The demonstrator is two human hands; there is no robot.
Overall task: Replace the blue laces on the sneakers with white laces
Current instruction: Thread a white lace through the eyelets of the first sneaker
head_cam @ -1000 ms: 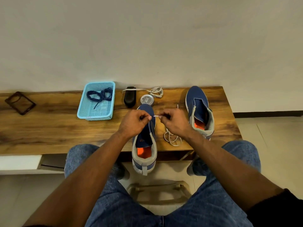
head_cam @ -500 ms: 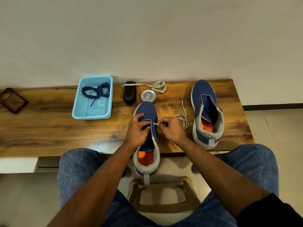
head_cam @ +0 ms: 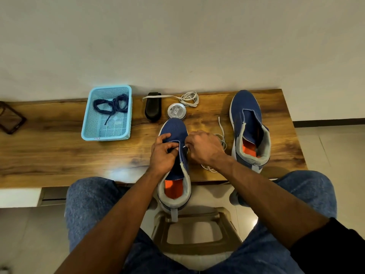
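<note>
Between hands: sneaker [head_cam: 173, 127]; left hand [head_cam: 163, 155] grips eyelet edge, right hand [head_cam: 203, 148] pinches white lace [head_cam: 221, 125] tip.

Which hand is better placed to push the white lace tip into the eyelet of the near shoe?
Probably the right hand: it pinches the lace tip beside the eyelets. The left hand grips the shoe upper and steadies it.

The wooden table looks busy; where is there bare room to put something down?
On the table, the widest bare stretch lies between the dark frame and the blue basket, and in front of the basket. Around the left hand and right hand it is crowded.
</note>
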